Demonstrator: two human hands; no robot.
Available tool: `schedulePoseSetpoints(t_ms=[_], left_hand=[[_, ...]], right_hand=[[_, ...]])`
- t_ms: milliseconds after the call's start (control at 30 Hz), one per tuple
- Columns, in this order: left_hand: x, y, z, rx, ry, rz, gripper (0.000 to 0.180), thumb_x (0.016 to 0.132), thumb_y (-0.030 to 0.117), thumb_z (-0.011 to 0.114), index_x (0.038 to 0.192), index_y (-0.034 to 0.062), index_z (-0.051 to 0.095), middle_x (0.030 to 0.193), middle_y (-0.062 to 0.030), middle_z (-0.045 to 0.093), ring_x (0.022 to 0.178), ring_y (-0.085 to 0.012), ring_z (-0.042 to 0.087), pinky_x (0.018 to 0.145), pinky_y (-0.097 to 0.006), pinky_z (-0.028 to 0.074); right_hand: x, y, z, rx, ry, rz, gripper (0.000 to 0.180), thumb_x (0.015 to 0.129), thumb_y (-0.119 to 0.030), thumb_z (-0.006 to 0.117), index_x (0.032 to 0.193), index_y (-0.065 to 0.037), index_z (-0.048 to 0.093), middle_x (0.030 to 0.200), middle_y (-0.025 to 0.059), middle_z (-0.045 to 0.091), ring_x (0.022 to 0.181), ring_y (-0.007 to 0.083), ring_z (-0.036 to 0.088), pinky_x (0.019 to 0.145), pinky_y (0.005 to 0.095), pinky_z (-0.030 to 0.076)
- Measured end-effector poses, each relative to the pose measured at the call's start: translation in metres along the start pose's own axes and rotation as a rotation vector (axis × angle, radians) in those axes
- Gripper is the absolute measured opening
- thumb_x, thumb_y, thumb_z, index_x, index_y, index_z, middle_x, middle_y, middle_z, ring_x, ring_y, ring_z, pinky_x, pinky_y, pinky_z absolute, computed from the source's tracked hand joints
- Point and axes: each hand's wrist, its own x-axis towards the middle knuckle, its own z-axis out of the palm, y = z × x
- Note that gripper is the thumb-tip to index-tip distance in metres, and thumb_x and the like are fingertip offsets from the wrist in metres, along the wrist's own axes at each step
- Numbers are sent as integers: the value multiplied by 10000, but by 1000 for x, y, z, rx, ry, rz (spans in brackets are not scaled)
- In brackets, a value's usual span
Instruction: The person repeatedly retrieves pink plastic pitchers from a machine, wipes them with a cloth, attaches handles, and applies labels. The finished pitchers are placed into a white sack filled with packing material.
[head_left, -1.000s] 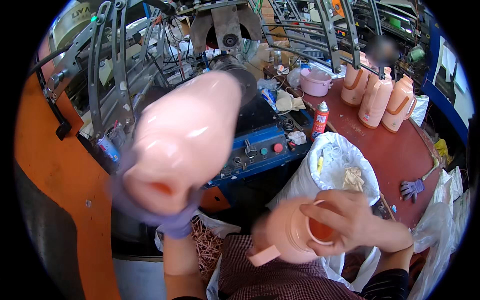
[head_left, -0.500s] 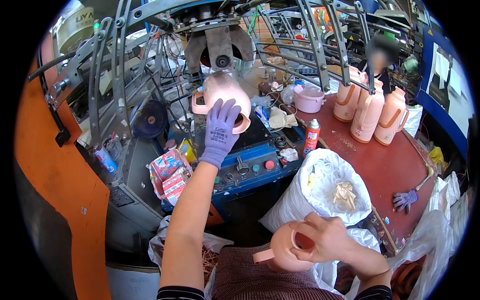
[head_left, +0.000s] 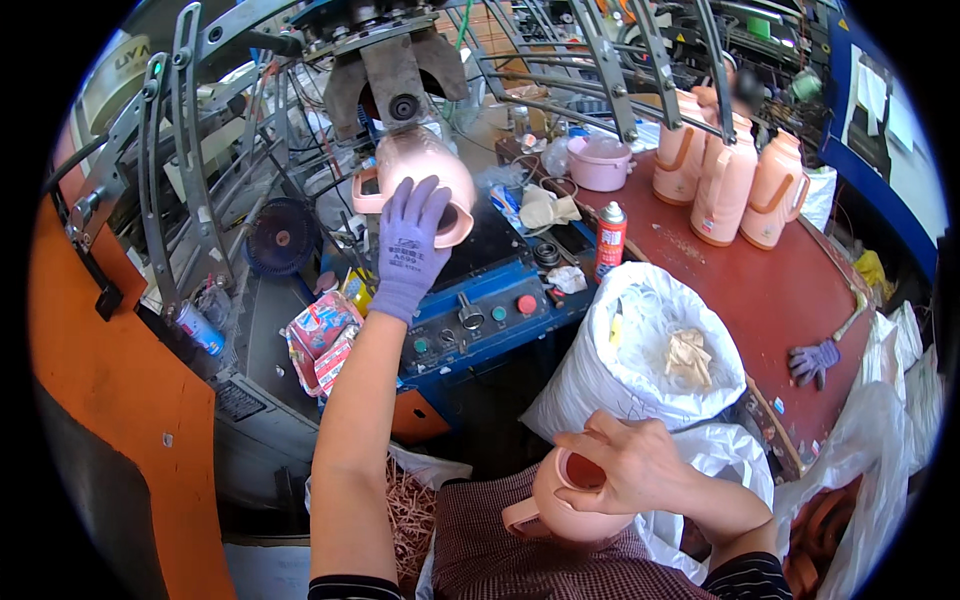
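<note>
My left hand (head_left: 415, 235), in a purple knit glove, is laid over the shoulder of a pink thermos jug shell (head_left: 425, 165). That shell lies on its side under a metal machine head (head_left: 402, 95), its handle to the left and its open mouth towards me. Its far end is blurred. Low in front of me, my bare right hand (head_left: 635, 470) grips a second pink jug shell (head_left: 575, 505) by its open mouth, with the thumb at the rim. This one's handle points left, above my checked apron (head_left: 480, 540).
Several finished pink thermos jugs (head_left: 725, 190) stand on the red table (head_left: 720, 300) to the right, beside a pink pot (head_left: 598, 162) and a loose purple glove (head_left: 814, 363). A red spray can (head_left: 610, 240) stands behind a white sack (head_left: 590, 370). Metal linkage arms (head_left: 600, 70) hang overhead.
My view has turned slightly, so the machine and table sit further left and higher. Both hands keep their holds on the two shells. At the back, another person has shifted.
</note>
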Motion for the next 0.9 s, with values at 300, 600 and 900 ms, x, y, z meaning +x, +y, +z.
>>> schedulePoseSetpoints(t_ms=[300,600,900], left_hand=[[13,27,8,-111,-56,-18,460,753,38,649,1202,-24,569,1199,-201,590,1151,-359,555,1037,-404,416],[-69,196,-78,-1322,-1010,-332,863,656,349,743,1357,-58,448,1345,-196,496,1268,-287,448,1088,-400,297],[-51,208,-149,-1090,-1181,-361,907,645,429,762,1390,22,444,1295,-165,540,1157,-293,548,994,-423,435]], right_hand=[[-36,22,9,-58,65,246,468,720,-497,706,964,-98,680,826,106,549,543,276,578,470,386,455],[-87,56,27,530,570,243,470,761,-274,764,1113,-8,598,1003,121,600,788,264,629,679,351,505],[-465,145,-106,-766,228,1782,253,866,-238,511,913,-63,688,799,201,678,798,418,665,739,503,519]])
